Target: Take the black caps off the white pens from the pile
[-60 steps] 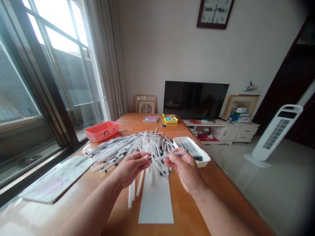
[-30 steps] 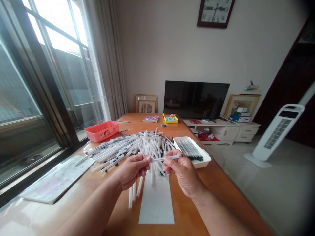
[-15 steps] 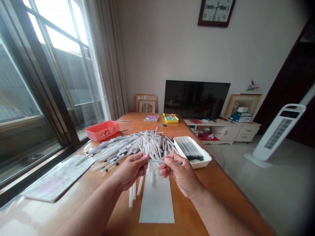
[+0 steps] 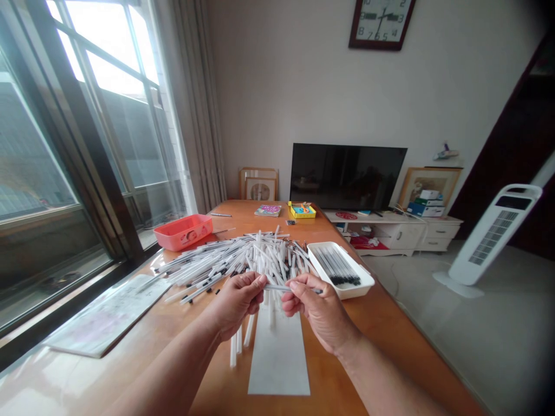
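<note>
A slim pen [image 4: 276,287] with a pale, see-through barrel lies level between my hands, above the table. My left hand [image 4: 239,300] pinches its left end between thumb and fingers. Closer to the other end, my right hand [image 4: 318,309] grips the barrel, and a dark tip sticks out past the fingers. Just beyond is a loose pile of pens and clear tubes [image 4: 208,263], some with black ends. Below my hands a white paper strip [image 4: 280,364] lies flat, its far part under the pile. To the right, a white tray [image 4: 367,284] holds a row of black-ended pens.
A red plastic box [image 4: 173,234] stands at the left behind the pile. A booklet [image 4: 108,318] lies on the table's left side. Farther back are a colourful book [image 4: 267,210] and a yellow box [image 4: 302,211]. The table's right edge [image 4: 416,323] drops to the floor.
Both hands keep their grip on the pen, with almost no movement. The whole view has shifted slightly, so things appear a little lower and farther right.
</note>
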`<state>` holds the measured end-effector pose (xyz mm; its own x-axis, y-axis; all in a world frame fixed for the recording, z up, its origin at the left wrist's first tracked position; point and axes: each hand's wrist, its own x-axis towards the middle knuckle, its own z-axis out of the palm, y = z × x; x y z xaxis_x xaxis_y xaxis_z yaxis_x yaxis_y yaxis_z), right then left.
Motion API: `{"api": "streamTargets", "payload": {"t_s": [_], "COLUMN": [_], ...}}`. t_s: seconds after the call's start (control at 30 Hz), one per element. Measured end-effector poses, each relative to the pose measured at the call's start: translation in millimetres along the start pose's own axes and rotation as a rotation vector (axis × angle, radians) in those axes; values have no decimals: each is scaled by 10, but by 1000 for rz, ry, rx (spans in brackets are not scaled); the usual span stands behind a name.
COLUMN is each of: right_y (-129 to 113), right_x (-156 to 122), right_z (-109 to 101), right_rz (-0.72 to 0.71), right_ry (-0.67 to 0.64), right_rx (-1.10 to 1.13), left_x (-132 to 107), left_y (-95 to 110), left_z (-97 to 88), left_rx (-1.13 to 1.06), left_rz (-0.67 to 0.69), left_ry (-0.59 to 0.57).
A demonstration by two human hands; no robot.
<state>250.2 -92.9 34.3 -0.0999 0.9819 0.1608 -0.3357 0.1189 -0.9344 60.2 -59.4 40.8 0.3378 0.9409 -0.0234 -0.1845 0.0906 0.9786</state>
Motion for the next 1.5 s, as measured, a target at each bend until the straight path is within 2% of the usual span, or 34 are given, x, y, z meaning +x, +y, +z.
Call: {"api": "streamTargets", "payload": {"t_s": [0.23, 0.37, 0.53, 0.87, 1.07, 1.17, 1.3, 1.4, 1.5], "right_y": [27, 9, -31, -92, -139, -195, -217, -177, -133], "right_x": [37, 101, 181, 156, 176, 237, 373, 459, 497], "right_z": [-15, -80, -216, -279, -334, -459, -773, -1048, -1253], "right_rz": [-1, 74, 103, 38, 11, -78, -208, -333, -393], "right_ry": [17, 25, 111, 69, 80, 212, 543, 732, 817], "right_rx": [1, 59, 86, -213, -270, -254, -294, -469, -773], "left_x": [45, 87, 107, 103, 112, 123, 143, 156, 163], "left_y": [-25, -36, -6, 13, 39, 44, 52, 61, 73], "left_z": [8, -89, -232, -253, -241, -266, -336, -388, -424], "left_rx": [-32, -34, -23, 57, 76, 120, 179, 178, 171], "left_rz": [6, -7, -6, 68, 53, 77, 110, 128, 138], "left_ry": [11, 17, 69, 109, 207, 268, 346, 382, 413]}}
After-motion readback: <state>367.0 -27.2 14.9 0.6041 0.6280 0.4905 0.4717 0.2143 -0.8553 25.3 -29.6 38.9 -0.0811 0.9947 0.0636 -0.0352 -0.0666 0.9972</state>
